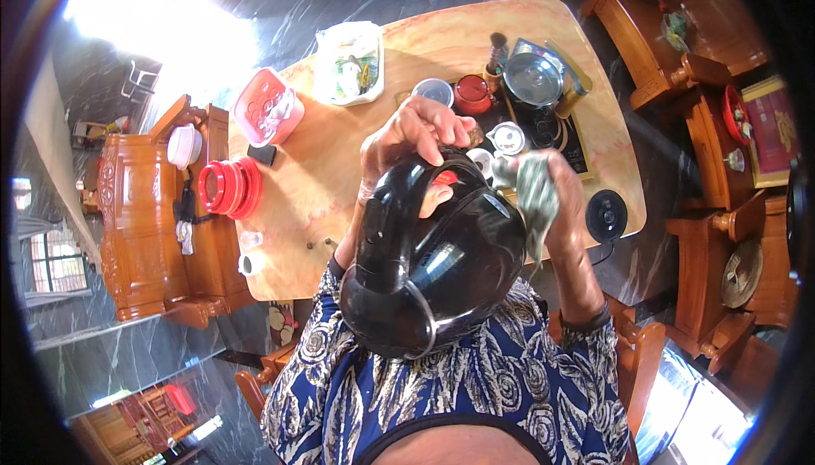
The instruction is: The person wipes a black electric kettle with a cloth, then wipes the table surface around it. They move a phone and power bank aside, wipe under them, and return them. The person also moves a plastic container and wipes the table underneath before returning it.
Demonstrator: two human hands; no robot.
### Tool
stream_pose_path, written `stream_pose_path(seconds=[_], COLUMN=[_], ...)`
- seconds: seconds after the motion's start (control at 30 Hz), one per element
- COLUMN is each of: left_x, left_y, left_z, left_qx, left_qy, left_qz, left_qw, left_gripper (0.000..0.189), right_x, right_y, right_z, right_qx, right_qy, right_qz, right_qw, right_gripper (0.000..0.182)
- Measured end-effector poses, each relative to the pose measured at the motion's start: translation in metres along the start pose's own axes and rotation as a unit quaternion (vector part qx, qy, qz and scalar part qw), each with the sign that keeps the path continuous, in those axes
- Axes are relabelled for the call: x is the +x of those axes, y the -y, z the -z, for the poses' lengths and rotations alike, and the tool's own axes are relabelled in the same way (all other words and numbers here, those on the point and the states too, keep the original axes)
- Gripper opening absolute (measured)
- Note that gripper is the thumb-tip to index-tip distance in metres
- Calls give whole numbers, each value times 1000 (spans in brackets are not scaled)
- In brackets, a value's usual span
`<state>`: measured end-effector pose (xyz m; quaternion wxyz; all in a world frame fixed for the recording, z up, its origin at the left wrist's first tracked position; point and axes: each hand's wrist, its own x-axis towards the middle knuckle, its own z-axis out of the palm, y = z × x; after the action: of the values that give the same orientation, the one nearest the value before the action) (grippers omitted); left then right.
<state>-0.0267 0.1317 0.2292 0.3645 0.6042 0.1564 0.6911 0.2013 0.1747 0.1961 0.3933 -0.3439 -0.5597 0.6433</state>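
Note:
My left hand (417, 131) grips the top end of a glossy black electric kettle (471, 274). The kettle is tilted in front of my chest, above the near edge of the table, and its handle (385, 242) faces left. My right hand (560, 188) holds a crumpled grey-green cloth (537, 194) at the kettle's right side; the hand is slightly blurred. Whether the cloth touches the kettle I cannot tell. A round black kettle base (606, 215) with a cord lies near the table's right edge. Past the kettle stands a small white lidded teapot (507, 138).
A marble-patterned table (305, 210) holds a black tea tray (576, 153), a red lidded pot (472, 94), a glass bowl (533, 79) and a white basin (349, 93). Further left are a pink basket (267, 108) and stacked red plastic rings (232, 186). Carved wooden chairs surround it.

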Motion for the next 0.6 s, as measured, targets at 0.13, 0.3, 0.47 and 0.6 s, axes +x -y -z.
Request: stream_pose_path(seconds=[0.13,0.3,0.47,0.6], left_x=[4,3,19,13], left_y=[6,13,-6,1], left_z=[-3,-6,-38,-31], left_qx=[-38,36,20,23], left_qy=[-2,-47,-291,-268], left_qz=[11,15,98,105], left_qw=[999,998,952,957], left_gripper=[51,103,169,171], right_x=[24,28,37,40], right_y=[52,65,50,29], right_z=[-40,-49,-35,-18], right_qx=[260,-161,-150,-130], right_qy=[81,276,322,342], right_qz=[48,252,225,144], right_qw=[961,913,907,919], right_gripper=[43,65,45,43])
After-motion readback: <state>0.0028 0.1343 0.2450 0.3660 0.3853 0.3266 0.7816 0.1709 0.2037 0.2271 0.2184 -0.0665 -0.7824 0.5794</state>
